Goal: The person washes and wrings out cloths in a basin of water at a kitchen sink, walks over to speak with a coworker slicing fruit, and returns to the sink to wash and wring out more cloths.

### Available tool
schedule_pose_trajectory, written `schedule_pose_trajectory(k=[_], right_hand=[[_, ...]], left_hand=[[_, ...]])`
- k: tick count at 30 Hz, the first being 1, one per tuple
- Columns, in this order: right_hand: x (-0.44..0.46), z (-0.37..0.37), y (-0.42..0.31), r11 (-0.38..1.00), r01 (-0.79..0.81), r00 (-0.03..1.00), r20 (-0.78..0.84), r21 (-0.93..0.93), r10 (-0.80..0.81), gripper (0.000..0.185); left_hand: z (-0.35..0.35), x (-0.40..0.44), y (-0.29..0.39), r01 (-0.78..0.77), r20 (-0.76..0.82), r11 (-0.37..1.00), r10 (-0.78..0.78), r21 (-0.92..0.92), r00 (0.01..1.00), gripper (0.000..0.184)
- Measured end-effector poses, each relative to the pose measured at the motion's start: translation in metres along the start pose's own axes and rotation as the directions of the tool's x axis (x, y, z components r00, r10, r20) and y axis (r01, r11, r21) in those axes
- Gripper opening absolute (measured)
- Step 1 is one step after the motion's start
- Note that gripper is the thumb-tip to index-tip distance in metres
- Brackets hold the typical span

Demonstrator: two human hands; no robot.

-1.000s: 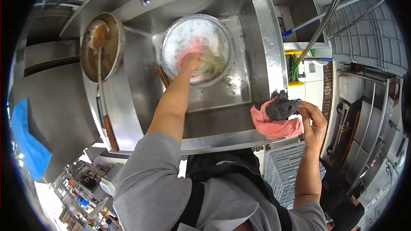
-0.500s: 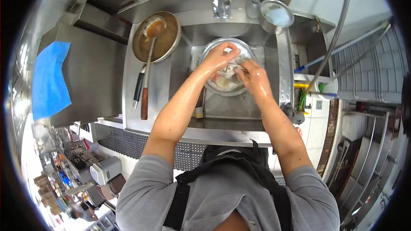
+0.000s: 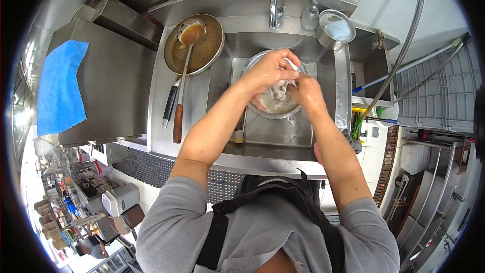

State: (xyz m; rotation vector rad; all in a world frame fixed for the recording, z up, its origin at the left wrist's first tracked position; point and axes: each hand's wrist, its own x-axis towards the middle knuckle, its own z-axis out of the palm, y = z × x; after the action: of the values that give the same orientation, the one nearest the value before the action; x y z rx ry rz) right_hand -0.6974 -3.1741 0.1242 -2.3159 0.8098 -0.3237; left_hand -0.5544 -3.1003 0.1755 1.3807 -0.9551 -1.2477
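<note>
In the sink basin [image 3: 290, 134] stands a round metal bowl [image 3: 273, 116] with cloudy liquid and pale, wet pieces in it. My left hand [image 3: 273, 69] is over the bowl's far side, its thumb and fingertips pinched together on the edge of a limp, whitish piece [image 3: 279, 90]. Close beside it, my right hand [image 3: 308, 92] has its fingers curled down into the bowl and closed on the same piece. What kind of thing it is, I cannot make out. Both hands are wet, and they hide part of the bowl.
Left of the basin, a pan [image 3: 209, 45] of brown liquid holds a ladle [image 3: 192, 33]. Behind the basin are a faucet [image 3: 275, 12], a pump bottle [image 3: 310, 16] and a metal pot [image 3: 331, 40]. A blue cloth [image 3: 61, 88] lies on the left counter. A hose [image 3: 404, 45] hangs at right.
The view has shifted slightly. My left hand's fingers have come closer to my right hand, and the whitish piece has changed shape between them.
</note>
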Motion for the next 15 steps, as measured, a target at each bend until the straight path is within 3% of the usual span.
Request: schedule_pose_trajectory(k=[1, 3, 4, 5, 7, 8, 9, 10, 11, 12, 13, 15], right_hand=[[0.008, 0.004, 0.013, 1.000, -0.002, 1.000, 0.003, 0.004, 0.002, 0.019], [0.028, 0.008, 0.060, 0.980, -0.162, 0.979, -0.143, -0.118, 0.144, 0.013], [0.035, -0.003, 0.071, 0.989, -0.148, 0.973, -0.181, -0.003, 0.145, 0.012], [0.041, -0.020, 0.072, 0.986, -0.127, 0.964, -0.222, 0.107, 0.149, 0.011], [0.051, -0.045, 0.062, 0.991, -0.074, 0.975, -0.203, 0.110, 0.095, 0.011], [0.050, -0.051, 0.058, 0.993, -0.019, 0.983, -0.179, 0.117, 0.040, 0.011], [0.047, -0.050, 0.053, 0.993, -0.028, 0.985, -0.168, 0.115, 0.047, 0.011], [0.041, -0.046, 0.046, 0.987, -0.020, 0.984, -0.173, 0.162, 0.048, 0.012], [0.035, -0.043, 0.043, 0.978, -0.011, 0.983, -0.179, 0.208, 0.049, 0.013], [0.026, -0.028, 0.052, 0.988, 0.068, 0.966, -0.256, 0.137, -0.031, 0.022], [0.012, -0.023, 0.049, 0.994, 0.040, 0.977, -0.211, 0.099, -0.018, 0.034], [-0.018, -0.007, 0.057, 0.982, -0.107, 0.986, -0.110, 0.156, 0.125, 0.041]], left_hand=[[-0.007, -0.006, 0.006, 0.006, -0.001, 1.000, -0.006, 0.001, 1.000, 0.028], [-0.024, -0.018, 0.012, 0.043, 0.057, 0.988, -0.052, 0.150, 0.997, 0.027], [-0.034, -0.024, 0.012, 0.062, 0.033, 0.935, -0.079, 0.349, 0.996, 0.033], [-0.040, -0.024, 0.007, 0.063, 0.037, 0.936, -0.081, 0.347, 0.996, 0.033], [-0.052, -0.021, -0.025, 0.088, 0.032, 0.661, -0.167, 0.745, 0.985, 0.040], [-0.055, -0.012, -0.056, 0.123, 0.003, 0.560, -0.219, 0.820, 0.976, 0.040], [-0.061, -0.001, -0.094, 0.153, -0.031, 0.450, -0.266, 0.880, 0.963, 0.040], [-0.071, 0.004, -0.135, 0.157, -0.029, 0.459, -0.273, 0.875, 0.961, 0.040], [-0.081, 0.009, -0.175, 0.316, -0.177, 0.354, -0.374, 0.880, 0.910, 0.033], [-0.088, 0.015, -0.202, 0.457, -0.323, 0.230, -0.448, 0.859, 0.834, 0.028], [-0.087, 0.019, -0.218, 0.451, -0.315, 0.234, -0.449, 0.861, 0.836, 0.028], [-0.074, 0.020, -0.242, 0.416, -0.275, 0.420, -0.356, 0.807, 0.893, 0.035]])
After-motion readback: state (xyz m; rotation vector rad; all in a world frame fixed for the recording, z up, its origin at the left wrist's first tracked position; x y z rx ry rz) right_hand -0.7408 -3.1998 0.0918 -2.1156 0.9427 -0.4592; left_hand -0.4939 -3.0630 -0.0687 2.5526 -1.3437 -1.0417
